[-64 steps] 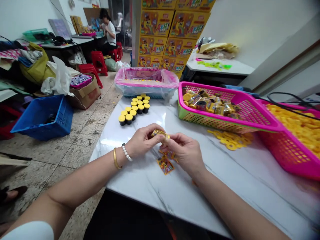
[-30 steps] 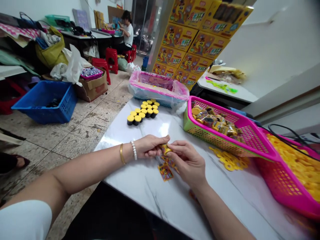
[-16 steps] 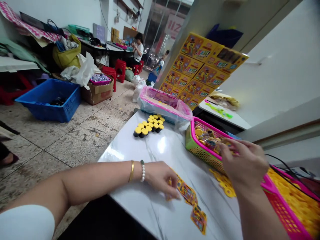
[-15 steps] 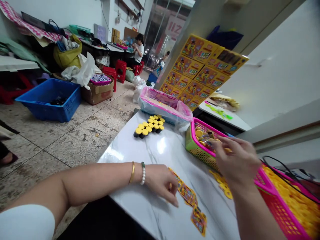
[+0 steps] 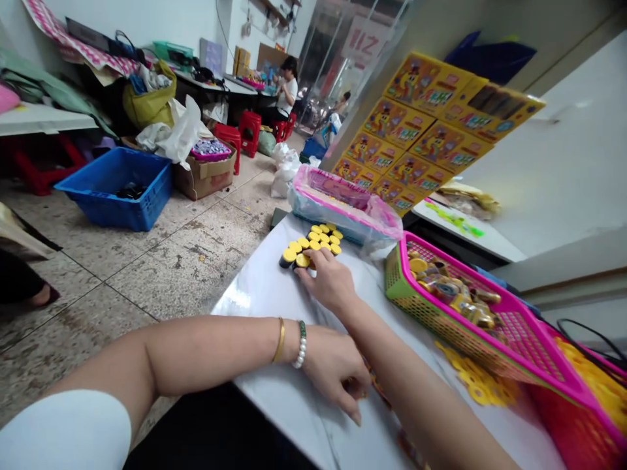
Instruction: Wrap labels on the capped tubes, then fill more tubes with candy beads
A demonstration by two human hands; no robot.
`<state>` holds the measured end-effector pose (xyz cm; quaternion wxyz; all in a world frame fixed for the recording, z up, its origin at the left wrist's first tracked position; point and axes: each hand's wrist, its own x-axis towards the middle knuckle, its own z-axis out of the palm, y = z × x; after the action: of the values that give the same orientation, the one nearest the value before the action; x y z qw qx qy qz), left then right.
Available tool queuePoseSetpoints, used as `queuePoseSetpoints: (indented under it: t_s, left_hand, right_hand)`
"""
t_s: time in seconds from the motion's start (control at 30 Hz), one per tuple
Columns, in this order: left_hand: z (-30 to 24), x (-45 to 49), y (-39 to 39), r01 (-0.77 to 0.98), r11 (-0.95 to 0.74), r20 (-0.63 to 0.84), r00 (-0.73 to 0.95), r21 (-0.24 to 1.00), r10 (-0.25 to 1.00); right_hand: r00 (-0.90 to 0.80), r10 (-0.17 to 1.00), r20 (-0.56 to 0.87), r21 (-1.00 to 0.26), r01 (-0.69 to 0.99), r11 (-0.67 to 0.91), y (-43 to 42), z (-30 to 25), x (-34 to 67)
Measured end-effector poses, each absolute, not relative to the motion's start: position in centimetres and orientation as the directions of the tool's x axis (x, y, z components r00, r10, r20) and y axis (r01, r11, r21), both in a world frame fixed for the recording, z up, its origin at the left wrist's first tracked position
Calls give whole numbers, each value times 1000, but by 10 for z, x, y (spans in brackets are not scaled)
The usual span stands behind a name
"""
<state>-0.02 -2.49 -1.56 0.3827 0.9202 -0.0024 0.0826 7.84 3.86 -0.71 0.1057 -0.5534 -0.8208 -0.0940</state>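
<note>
My right hand (image 5: 329, 277) reaches across my left forearm's front to a group of small black tubs with yellow lids (image 5: 324, 238). Its thumb and fingers close around one black tub with a yellow lid (image 5: 302, 261) at the near edge of the group. My left hand (image 5: 337, 367) rests low over the table with curled fingers, and what they hold, if anything, is hidden. Beside it, partly covered by my right forearm, lie printed yellow-orange cards (image 5: 379, 386). A white marbled table (image 5: 255, 277) bears all of these.
A pink-and-green basket (image 5: 399, 287) holds wrapped yellow pieces (image 5: 460, 297). Flat yellow pieces (image 5: 477, 378) lie beside it. A plastic-lined pink basket (image 5: 298, 189) stands at the far edge, before stacked yellow boxes (image 5: 406, 127). A blue crate (image 5: 115, 199) sits on the floor.
My right hand has moved from above the pink-and-green basket leftward to the yellow-lidded tubs and closed on one. My left hand stays low over the table. The whole view has shifted slightly.
</note>
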Motion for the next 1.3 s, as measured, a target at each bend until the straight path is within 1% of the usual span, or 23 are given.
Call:
queuePoseSetpoints:
  t_s: [0.07,0.1,0.17,0.23,0.27,0.3,0.37,0.43,0.47,0.57,0.6,0.67,0.77,0.9,1.0,1.07,1.13,1.17,1.23,1.3]
  left_hand:
    - [-13,-4,-23,-93,-694,222,970,714,99]
    - [-11,-6,-20,-80,-686,253,955,723,156]
    - [-7,-8,-13,9,-667,295,892,745,342]
    - [-4,-10,-6,131,-628,306,786,767,538]
    - [-3,-10,-3,179,-605,299,741,776,601]
    - [-3,-10,-2,213,-590,285,718,779,635]
    - [-5,-10,0,265,-576,243,716,773,655]
    - [-8,-9,0,319,-579,186,739,750,648]
    - [-9,-9,0,355,-582,153,746,731,648]
    - [-13,-8,3,450,-590,78,748,670,659]
    - [-14,-8,4,469,-589,67,743,658,666]
    - [-16,-7,6,487,-576,59,728,656,683]
    - [-17,-6,5,483,-530,55,701,697,711]
    - [-16,-5,2,436,-488,85,674,756,734]
    - [-15,-7,4,446,-504,152,619,740,771]
    - [-13,-10,11,509,-526,231,533,681,814]
    - [-13,-14,19,620,-517,288,437,590,852]
    - [-13,-16,24,682,-497,281,411,537,867]
    - [-15,-19,31,784,-451,200,405,426,892]
    - [-16,-21,34,837,-433,121,417,336,901]
  right_hand:
    - [-354,894,274,-8,929,371,35,-1,83]
    - [-356,891,282,-29,925,379,33,3,88]
    - [-355,881,312,-66,917,392,28,13,106]
    - [-326,883,338,-101,920,378,20,20,129]
    - [-303,891,337,-117,926,358,15,21,141]
    - [-279,905,321,-131,933,334,9,20,152]
    - [-246,937,247,-164,943,290,-2,16,170]
    - [-229,955,188,-213,940,267,-14,10,179]
    - [-219,956,195,-245,933,264,-21,7,182]
    - [-160,934,319,-335,903,269,-46,2,186]
    - [-151,930,335,-359,892,274,-54,1,187]
    - [-168,943,289,-405,871,279,-70,-5,191]
    - [-197,958,208,-466,841,275,-83,-18,196]
    - [-206,949,238,-481,824,299,-85,-27,196]
    - [-220,935,278,-459,825,330,-85,-26,195]
    - [-215,930,299,-448,829,335,-87,-26,196]
    - [-207,928,311,-446,830,335,-89,-28,198]
    - [-207,927,313,-446,830,336,-90,-29,199]
    - [-213,925,314,-442,829,341,-92,-31,200]
    - [-222,925,308,-441,828,346,-93,-30,199]
